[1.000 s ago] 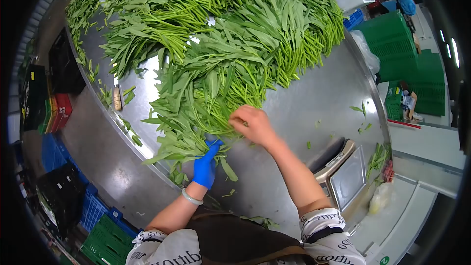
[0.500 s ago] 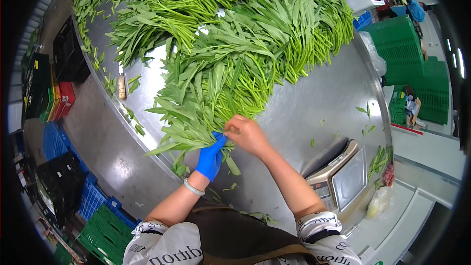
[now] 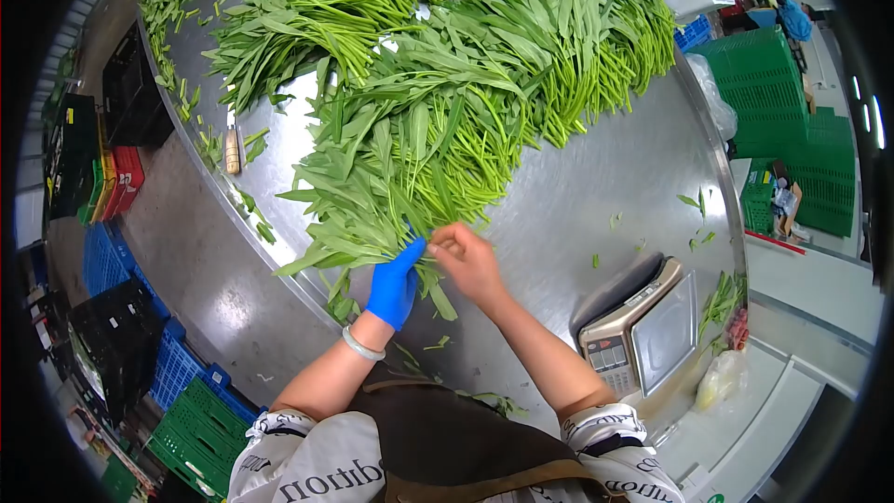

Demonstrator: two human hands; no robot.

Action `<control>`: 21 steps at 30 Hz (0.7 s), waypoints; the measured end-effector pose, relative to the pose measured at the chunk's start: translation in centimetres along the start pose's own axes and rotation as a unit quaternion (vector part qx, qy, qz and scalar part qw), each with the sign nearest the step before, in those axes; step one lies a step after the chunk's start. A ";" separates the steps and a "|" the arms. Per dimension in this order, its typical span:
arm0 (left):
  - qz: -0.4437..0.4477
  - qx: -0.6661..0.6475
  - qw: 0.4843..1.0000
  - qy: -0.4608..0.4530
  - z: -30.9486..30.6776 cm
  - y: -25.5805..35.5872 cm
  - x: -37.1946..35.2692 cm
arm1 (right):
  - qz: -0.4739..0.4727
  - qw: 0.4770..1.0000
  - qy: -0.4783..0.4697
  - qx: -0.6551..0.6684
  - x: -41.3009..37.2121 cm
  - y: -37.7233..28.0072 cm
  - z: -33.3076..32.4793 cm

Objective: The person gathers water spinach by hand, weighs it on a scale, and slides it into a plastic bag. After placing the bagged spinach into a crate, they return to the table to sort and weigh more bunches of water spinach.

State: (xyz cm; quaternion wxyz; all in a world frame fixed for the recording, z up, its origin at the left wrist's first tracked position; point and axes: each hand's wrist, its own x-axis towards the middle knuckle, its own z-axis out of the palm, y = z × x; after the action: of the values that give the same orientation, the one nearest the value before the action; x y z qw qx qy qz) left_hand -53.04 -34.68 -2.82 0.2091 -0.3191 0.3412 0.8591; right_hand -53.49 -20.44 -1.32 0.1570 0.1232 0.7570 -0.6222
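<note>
Long-leaved water spinach (image 3: 466,144) is heaped in overlapping bunches on the steel table (image 3: 596,191), with many of its cut stems towards the right. At the near end of the heap, my left hand (image 3: 393,287), in a blue glove, is closed around some of the leaves. Loose leaves hang below its fingers. My bare right hand (image 3: 472,265) is beside the left fingertips, its thumb and fingers pinched together. What lies in that pinch is too small to make out.
A wooden-handled knife (image 3: 232,149) lies near the table's left edge. To the right stands a weighing scale (image 3: 643,326), with leaf scraps (image 3: 722,303) beyond it. Blue crates (image 3: 177,368) and green crates (image 3: 200,442) are on the floor at left. More green crates (image 3: 759,84) stand at right.
My left hand has shifted slightly left and down, still among the leaves. The right hand has moved a little down, its fingers slightly further from the left glove.
</note>
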 end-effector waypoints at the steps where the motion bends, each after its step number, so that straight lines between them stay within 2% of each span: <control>1: 0.005 0.019 1.000 0.009 0.4 0.0 0.0 | 0.001 1.000 0.000 0.030 -0.1 0.6 0.1; 3: 0.019 0.046 0.999 0.017 0.6 0.0 0.1 | 0.002 0.996 0.001 0.089 -0.2 1.7 0.4; 6: 0.053 0.048 0.997 0.016 -0.3 -0.2 0.6 | 0.022 0.970 0.009 0.244 -1.1 -0.7 -0.9; 9: 0.084 0.031 0.996 0.017 -1.4 -0.5 1.5 | -0.023 0.961 0.047 0.270 -2.1 -1.7 -4.9; 11: 0.089 0.044 0.995 0.023 -0.9 0.3 1.0 | -0.076 0.974 0.120 0.178 -2.4 -2.6 -9.8; 12: 0.092 0.054 0.994 0.027 -1.2 0.2 1.0 | -0.112 0.964 0.156 0.183 -2.1 -2.2 -13.0; 13: 0.095 0.065 0.993 0.025 -1.2 0.1 1.1 | -0.089 0.954 0.236 0.163 -2.3 -2.5 -16.3; 15: 0.105 0.087 0.990 0.023 -1.2 0.0 1.3 | -0.180 0.831 0.366 0.378 -1.4 -1.8 -22.3; 18: 0.085 0.059 0.995 0.012 -0.2 -0.9 1.7 | -0.090 0.825 0.383 0.405 -0.7 -2.0 -24.3; 20: 0.069 0.060 0.996 0.014 0.0 -1.6 2.6 | -0.019 0.932 0.333 0.142 0.2 -2.3 -20.2; 21: 0.060 0.062 0.996 0.016 0.2 -1.8 3.0 | -0.020 0.971 0.232 0.060 0.7 -1.8 -18.4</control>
State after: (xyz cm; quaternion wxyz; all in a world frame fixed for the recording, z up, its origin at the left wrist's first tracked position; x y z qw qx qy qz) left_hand -54.18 -32.91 -5.62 0.1709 -0.2981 0.4160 0.8420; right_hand -56.40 -2.73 3.31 -0.0430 0.2582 0.7365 -0.6237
